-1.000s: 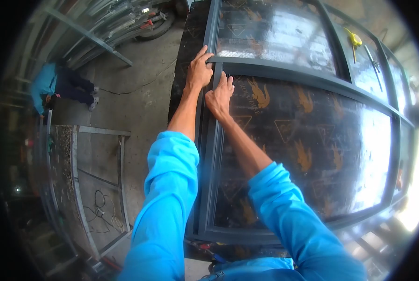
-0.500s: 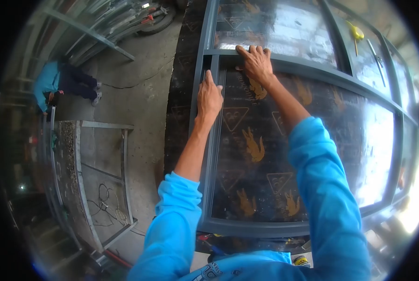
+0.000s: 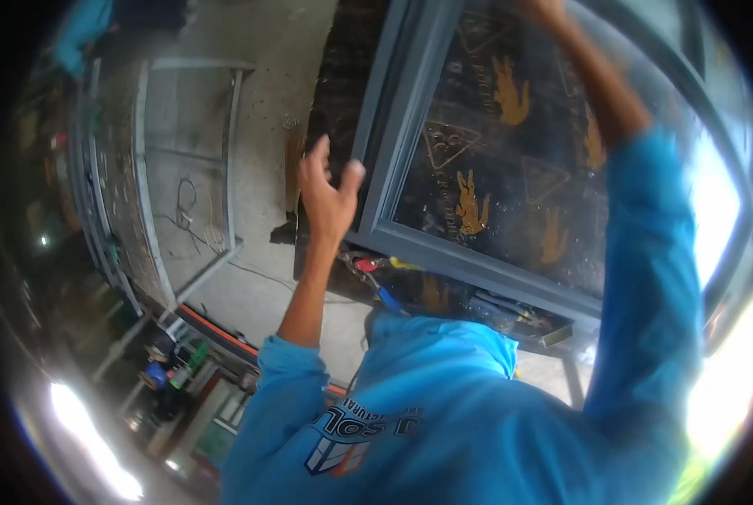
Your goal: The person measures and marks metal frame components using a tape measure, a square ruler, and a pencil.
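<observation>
My left hand (image 3: 328, 198) is in the air at the left side of a dark grey metal frame (image 3: 477, 268). Its fingers are spread and nothing is in them. At the top edge of the view, my right hand (image 3: 549, 8) is mostly cut off above the frame, its fingers out of sight. The frame lies on a black board (image 3: 524, 160) printed with yellow crocodiles and triangles, which shows through the frame's opening. Two grey bars run side by side along the frame's left edge.
Tools with red and blue handles (image 3: 365, 264) lie by the frame's near corner. Further right is a small metal piece (image 3: 555, 337). On the left stand a steel trestle (image 3: 145, 160) and a coiled cable (image 3: 185, 206). Another person's blue sleeve (image 3: 78, 34) shows at upper left.
My left hand has come off the frame's left bars, moving down and left, fingers spreading. My right hand has gone up and right to the view's edge. The camera has tilted down towards my body.
</observation>
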The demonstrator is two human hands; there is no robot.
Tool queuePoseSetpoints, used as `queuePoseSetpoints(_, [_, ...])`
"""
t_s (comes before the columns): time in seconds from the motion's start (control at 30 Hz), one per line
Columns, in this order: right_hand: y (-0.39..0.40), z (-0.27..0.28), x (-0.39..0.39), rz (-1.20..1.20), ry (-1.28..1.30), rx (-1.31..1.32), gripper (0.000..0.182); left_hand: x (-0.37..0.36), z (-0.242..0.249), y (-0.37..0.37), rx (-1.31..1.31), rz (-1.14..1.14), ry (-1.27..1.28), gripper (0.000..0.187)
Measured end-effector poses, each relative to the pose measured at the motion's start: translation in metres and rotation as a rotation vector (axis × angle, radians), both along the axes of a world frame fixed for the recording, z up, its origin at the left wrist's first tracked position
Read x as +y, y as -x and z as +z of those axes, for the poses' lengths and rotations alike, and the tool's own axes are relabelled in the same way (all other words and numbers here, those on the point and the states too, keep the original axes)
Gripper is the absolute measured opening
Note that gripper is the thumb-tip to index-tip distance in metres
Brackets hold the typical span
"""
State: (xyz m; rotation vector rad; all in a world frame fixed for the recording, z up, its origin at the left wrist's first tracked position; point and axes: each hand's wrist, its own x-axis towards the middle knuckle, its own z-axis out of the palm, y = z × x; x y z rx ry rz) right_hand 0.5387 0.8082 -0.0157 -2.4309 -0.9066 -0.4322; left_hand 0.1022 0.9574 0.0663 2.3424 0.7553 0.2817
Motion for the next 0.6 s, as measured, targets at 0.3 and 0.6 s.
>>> queuePoseSetpoints(0.3, [0.383,0.084,0.007,0.932,0.182,0.108,0.031,-0.01,-0.028,0.062,-0.123,0.044,0.194,0.047])
queuePoseSetpoints(0.6, [0.37,0.075,0.039,1.19,0.452,0.013,0.008,-0.015,-0.028,0.05,0.137,0.231,-0.054,0.055])
